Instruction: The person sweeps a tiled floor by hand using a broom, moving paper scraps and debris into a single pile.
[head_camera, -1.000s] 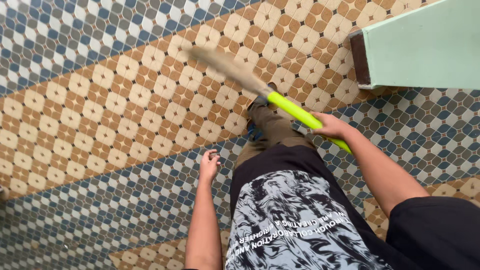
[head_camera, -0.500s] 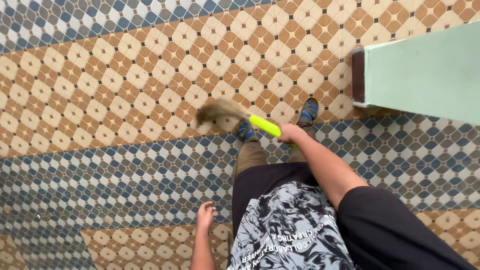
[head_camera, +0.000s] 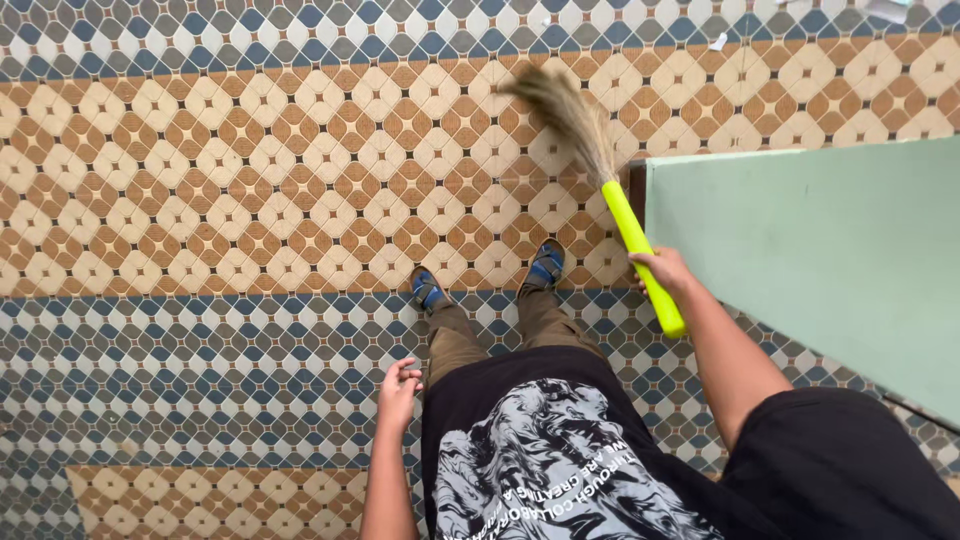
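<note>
The right hand (head_camera: 662, 268) grips the broom (head_camera: 610, 190) by its yellow handle; the left hand (head_camera: 398, 385) hangs loose, holding nothing.

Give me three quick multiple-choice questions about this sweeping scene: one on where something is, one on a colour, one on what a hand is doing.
1. Where does the broom's brush point?
A. Away from the person, toward the top of the view
B. Behind the feet
C. Onto the green surface

2. What colour is the broom handle?
A. Red
B. Bright yellow-green
C. Black

3. What is the left hand doing?
A. Gripping the broom
B. Resting on the green surface
C. Hanging loose, holding nothing

Answers:
1 A: the broom's brush sits beyond the feet.
2 B: the broom handle is bright yellow-green.
3 C: the left hand is loosely curled by the leg; only the right hand grips the handle.
</note>
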